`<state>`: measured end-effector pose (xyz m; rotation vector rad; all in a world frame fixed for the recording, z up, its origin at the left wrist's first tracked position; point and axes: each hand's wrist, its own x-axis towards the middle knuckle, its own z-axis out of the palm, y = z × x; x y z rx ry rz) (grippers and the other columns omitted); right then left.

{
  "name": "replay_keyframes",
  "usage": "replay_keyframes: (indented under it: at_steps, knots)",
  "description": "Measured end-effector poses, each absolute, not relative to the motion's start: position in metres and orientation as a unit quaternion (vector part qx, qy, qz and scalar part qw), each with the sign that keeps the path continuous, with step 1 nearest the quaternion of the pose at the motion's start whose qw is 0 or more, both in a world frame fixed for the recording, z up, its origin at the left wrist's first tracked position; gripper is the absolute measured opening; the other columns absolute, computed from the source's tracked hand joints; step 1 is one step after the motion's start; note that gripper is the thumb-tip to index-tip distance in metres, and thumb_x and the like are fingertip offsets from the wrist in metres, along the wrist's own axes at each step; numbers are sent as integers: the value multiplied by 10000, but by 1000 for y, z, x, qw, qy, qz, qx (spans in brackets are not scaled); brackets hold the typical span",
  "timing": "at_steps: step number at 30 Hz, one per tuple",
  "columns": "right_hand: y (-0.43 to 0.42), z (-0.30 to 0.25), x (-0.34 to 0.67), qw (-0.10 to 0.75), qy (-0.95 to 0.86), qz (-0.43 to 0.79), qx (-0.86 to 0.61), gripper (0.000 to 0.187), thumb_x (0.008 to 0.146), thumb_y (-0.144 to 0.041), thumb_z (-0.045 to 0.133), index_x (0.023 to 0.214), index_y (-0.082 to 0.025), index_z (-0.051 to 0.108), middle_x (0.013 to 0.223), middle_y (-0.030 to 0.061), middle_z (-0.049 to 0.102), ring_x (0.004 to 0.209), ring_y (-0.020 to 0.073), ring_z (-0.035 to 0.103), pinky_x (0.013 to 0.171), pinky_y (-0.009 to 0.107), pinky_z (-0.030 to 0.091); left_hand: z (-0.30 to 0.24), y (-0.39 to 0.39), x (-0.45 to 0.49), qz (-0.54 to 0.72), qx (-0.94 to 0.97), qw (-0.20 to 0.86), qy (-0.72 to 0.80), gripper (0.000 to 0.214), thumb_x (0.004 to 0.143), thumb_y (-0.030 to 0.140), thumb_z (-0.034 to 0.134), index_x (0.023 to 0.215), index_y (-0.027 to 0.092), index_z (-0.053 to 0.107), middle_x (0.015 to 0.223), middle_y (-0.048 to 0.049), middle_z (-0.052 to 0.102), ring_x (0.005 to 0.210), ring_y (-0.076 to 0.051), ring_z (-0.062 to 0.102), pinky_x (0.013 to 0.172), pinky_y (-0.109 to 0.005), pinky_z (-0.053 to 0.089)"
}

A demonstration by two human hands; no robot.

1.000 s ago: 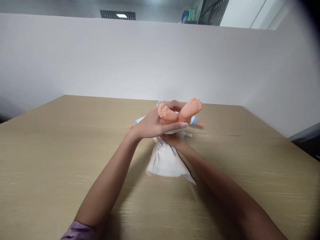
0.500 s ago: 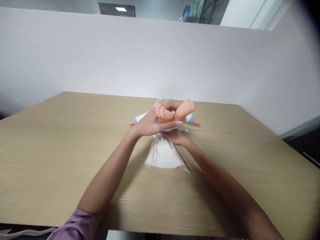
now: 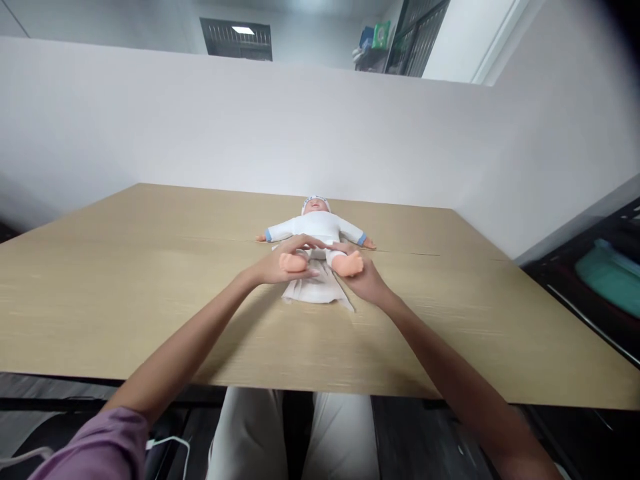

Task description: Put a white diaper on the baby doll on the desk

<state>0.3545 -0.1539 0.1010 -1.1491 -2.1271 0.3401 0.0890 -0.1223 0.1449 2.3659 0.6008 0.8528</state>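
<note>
A baby doll lies on its back on the table, head at the far side and arms spread. It has a white top with blue cuffs and a patterned cap. My left hand curves around the doll's leg on the left, its fingers above the bare foot and its thumb below. Around the other leg my right hand is wrapped, partly hidden behind that foot. A white diaper, apparently unfolded, is spread beneath the doll's bottom and reaches towards me.
The wooden table has a seam running across it near the doll. Behind it rises a pale partition wall. At the right, beside the table, is a dark holder with a green item. A white cable hangs below the front edge.
The doll's feet, held up together in my left hand before, are now lowered and apart. My right hand has moved from the diaper to the right leg. The view has shifted back.
</note>
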Motion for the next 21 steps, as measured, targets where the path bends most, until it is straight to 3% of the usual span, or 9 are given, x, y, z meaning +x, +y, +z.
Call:
replay_keyframes:
  at_steps: [3, 6, 10, 15, 18, 21]
  knots:
    - [-157, 93, 379, 306, -847, 134, -413, 466, 912, -218, 555, 1361, -257, 671, 1435, 95, 658, 1372, 319, 577, 1155, 525, 459, 124, -122, 56, 265, 904, 233, 243, 445, 886, 421, 742, 1280, 226, 674, 1331, -113, 697, 1268, -304, 627, 1143, -507, 468]
    - [-158, 76, 399, 258, -885, 106, -372, 440, 874, -166, 515, 1249, -239, 733, 1428, 103, 659, 1419, 299, 544, 1180, 519, 424, 97, -122, 32, 236, 915, 225, 238, 377, 901, 334, 709, 1260, 218, 690, 1413, -147, 675, 1403, -328, 545, 1227, -553, 386]
    - [-155, 48, 409, 187, -923, 41, -333, 521, 884, -101, 482, 1340, -242, 691, 1507, 111, 603, 1506, 275, 451, 1188, 503, 411, 70, -123, 21, 200, 930, 207, 228, 524, 851, 220, 717, 1369, 227, 644, 1547, -144, 579, 1524, -348, 417, 1244, -567, 377]
    - [-153, 39, 411, 180, -930, 25, -320, 618, 895, -28, 455, 1437, -267, 632, 1548, 98, 573, 1532, 252, 422, 1198, 495, 416, 63, -118, 19, 161, 948, 182, 207, 737, 758, 55, 649, 1462, 267, 593, 1597, -101, 534, 1540, -360, 384, 1230, -580, 391]
    - [-152, 48, 412, 187, -925, 71, -323, 582, 933, -46, 435, 1429, -269, 642, 1538, 85, 586, 1520, 234, 441, 1211, 494, 416, 65, -115, 19, 160, 950, 183, 198, 685, 815, 26, 596, 1459, 261, 603, 1584, -100, 551, 1535, -333, 388, 1225, -558, 396]
    - [-152, 62, 412, 212, -904, 149, -340, 495, 1023, -127, 357, 1353, -268, 697, 1488, 59, 634, 1468, 206, 510, 1211, 456, 435, 73, -117, 22, 172, 940, 208, 210, 498, 933, 92, 556, 1387, 266, 665, 1526, -101, 606, 1495, -310, 429, 1207, -530, 412]
